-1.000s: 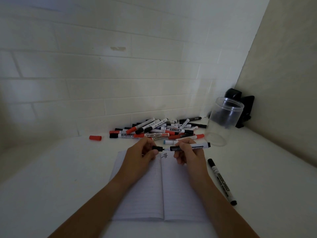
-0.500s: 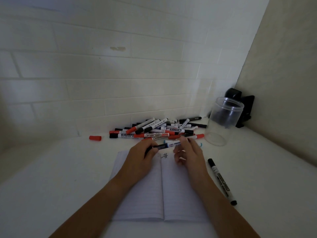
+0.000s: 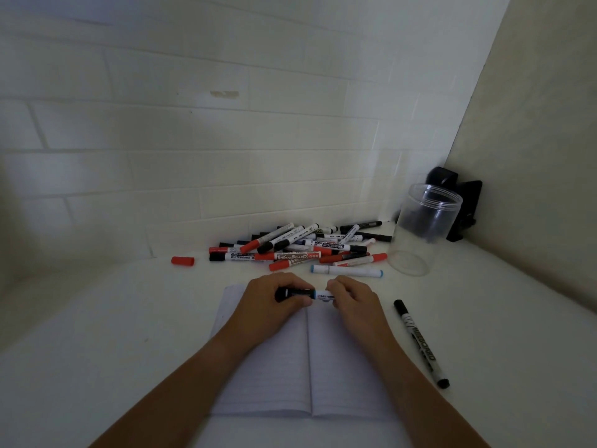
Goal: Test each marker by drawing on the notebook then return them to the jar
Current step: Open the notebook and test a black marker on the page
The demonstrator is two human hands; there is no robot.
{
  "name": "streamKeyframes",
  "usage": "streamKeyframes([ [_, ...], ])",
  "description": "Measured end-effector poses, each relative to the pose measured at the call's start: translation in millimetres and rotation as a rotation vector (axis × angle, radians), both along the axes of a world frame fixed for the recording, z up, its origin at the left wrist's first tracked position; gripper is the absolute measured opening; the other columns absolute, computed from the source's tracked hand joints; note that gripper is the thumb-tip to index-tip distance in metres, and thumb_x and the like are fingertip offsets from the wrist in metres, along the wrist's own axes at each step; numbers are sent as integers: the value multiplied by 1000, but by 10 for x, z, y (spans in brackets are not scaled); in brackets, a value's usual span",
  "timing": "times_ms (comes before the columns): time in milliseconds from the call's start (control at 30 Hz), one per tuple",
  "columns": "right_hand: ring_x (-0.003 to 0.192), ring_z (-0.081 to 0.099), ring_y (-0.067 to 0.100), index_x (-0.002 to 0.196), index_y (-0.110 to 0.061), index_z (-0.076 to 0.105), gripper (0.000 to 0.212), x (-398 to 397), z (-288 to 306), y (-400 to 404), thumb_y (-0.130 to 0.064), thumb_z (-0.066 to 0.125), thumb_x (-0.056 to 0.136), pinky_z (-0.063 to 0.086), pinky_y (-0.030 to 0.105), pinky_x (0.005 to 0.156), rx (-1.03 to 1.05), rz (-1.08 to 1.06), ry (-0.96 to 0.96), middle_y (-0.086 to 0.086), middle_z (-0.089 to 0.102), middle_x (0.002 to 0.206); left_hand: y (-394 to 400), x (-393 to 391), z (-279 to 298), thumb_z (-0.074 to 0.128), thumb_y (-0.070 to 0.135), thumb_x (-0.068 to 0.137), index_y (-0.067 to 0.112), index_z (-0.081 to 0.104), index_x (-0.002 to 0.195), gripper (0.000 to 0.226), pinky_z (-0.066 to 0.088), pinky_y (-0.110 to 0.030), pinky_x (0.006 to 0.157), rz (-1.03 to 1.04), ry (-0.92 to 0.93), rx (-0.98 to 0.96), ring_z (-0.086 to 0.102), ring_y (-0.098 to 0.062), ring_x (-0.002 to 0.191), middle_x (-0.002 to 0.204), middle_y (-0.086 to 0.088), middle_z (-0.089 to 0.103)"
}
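Marker held level between both hands, just above top edge of open notebook on desk.

Handling, judged: light, stiff plastic barrel, smooth, likely to roll if set down. Best taken mid-barrel with cap end left free.

Left hand: fingers closed around black cap end. Right hand: fingers pinched on white barrel. Both forearms stretched forward over notebook, wrists low.

Jar upright, far right, apparently empty. Marker pile lies beyond hands.
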State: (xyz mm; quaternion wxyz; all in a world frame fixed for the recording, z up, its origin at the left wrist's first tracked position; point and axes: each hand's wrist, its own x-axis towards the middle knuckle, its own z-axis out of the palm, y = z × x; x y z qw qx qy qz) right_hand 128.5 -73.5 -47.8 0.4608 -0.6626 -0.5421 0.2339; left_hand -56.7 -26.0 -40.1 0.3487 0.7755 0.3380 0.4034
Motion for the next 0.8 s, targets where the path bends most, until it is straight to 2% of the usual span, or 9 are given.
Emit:
streamKeyframes([
  [100, 67, 48, 11, 77, -8, 54, 27, 0, -14, 6, -26, 52, 98, 37, 33, 66, 3, 7, -9, 14, 55, 75, 10, 1, -10, 75, 17, 87, 29, 76, 95, 15, 50, -15, 80, 10, 13, 12, 66, -2, 90, 91, 16, 73],
  [367, 67, 53, 8, 75, -12, 60, 30, -9, -3, -16, -25, 51, 100, 37, 29, 64, 8, 33, -50, 8, 66, 77, 37, -5, -30, 74, 13, 88, 27, 74, 91, 15, 48, -15, 75, 14, 28, 37, 64, -3, 85, 85, 19, 70],
  [500, 76, 60, 18, 77, -12, 64, 28, -1, -16, -22, -22, 50, 100, 40, 28, 66, 27, 62, -75, 8, 68, 80, 48, -8, -34, 73, 10, 88, 24, 74, 91, 14, 47, -15, 73, 5, 33, 57, 64, -5, 84, 84, 18, 69],
  [600, 76, 59, 19, 80, -9, 64, 28, 0, -19, -26, -21, 50, 101, 37, 23, 63, 41, 85, -89, 9, 66, 81, 76, -22, -52, 73, 9, 87, 22, 73, 92, 13, 50, -23, 75, 5, 43, 88, 63, -8, 85, 84, 14, 69],
  [700, 65, 49, 9, 79, -9, 62, 28, -7, -21, -35, -21, 50, 102, 34, 22, 61, 62, 101, -89, 7, 61, 75, 82, -22, -75, 72, 11, 88, 24, 72, 93, 14, 50, -23, 77, 12, 43, 96, 63, -8, 87, 87, 13, 69],
  [733, 65, 47, 8, 79, -11, 61, 28, -9, -30, -27, -22, 50, 102, 34, 22, 61, 89, 97, -126, 5, 58, 73, 80, -16, -84, 72, 12, 89, 25, 71, 94, 15, 49, -21, 77, 17, 44, 98, 63, -7, 88, 89, 12, 69],
  [800, 70, 47, 10, 77, -16, 62, 28, -8, -60, 10, -29, 50, 99, 34, 20, 63, 192, 63, -335, -2, 54, 72, 72, 6, -101, 71, 14, 90, 26, 70, 96, 14, 47, -17, 79, 14, 58, 121, 62, -6, 91, 92, 13, 68],
])
